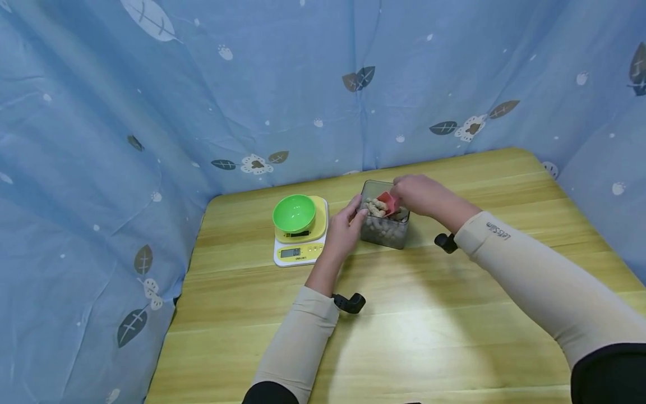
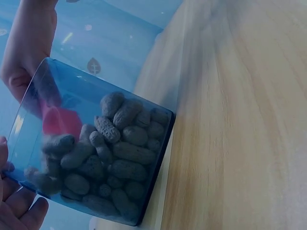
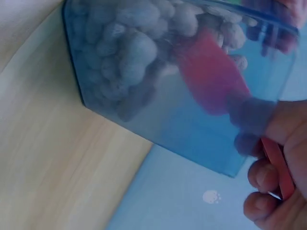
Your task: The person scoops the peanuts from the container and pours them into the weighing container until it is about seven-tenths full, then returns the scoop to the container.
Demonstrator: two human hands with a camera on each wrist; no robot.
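A see-through grey plastic container (image 1: 383,233), partly filled with unshelled peanuts (image 2: 129,153), stands on the table. My left hand (image 1: 345,230) holds it by its left side near the rim; in the left wrist view its fingers (image 2: 31,213) bend against the wall. Inside the container, my right hand (image 1: 421,193) grips the handle of a red scoop (image 1: 387,202). The scoop's head (image 3: 211,72) shows through the wall in the right wrist view, among the peanuts. Peanuts by the scoop rise toward the rim in the head view.
Left of the container, a green bowl (image 1: 294,213) sits on a yellow and white kitchen scale (image 1: 308,252), whose display appears to read 0.0. The wooden table (image 1: 404,336) ends at a blue patterned curtain (image 1: 303,112) behind and at the sides.
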